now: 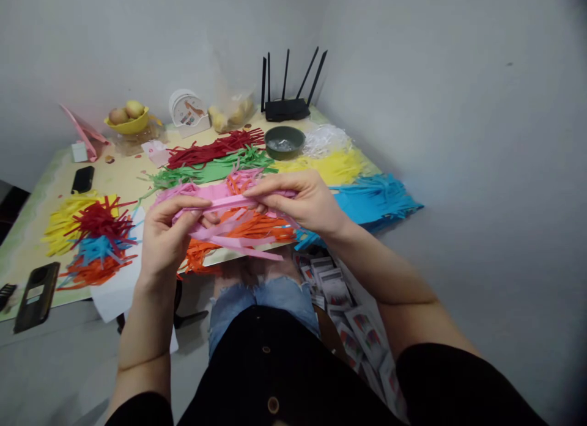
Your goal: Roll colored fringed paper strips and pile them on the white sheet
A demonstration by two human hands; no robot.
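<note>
A folded pink fringed paper strip [229, 201] is stretched between my hands above the table's front edge. My left hand [172, 227] pinches its left end between thumb and fingers. At the other end, my right hand [298, 197] grips it the same way. Loose pink fringes hang below the fold. Under and behind my hands lie orange fringed paper [261, 227] and more pink paper, partly hidden. Beyond them are green fringed paper [215, 169] and dark red fringed paper [215, 148]. Yellow fringed paper [330, 166] and blue fringed paper [371, 200] lie to the right.
Fringed tassels [98, 230] in yellow, red, blue and orange lie at left, near two phones [37, 296]. A green bowl [284, 142], a black router [287, 109] and a yellow fruit bowl [129, 125] stand at the back. Packets [337, 288] sit below the table, beside the wall.
</note>
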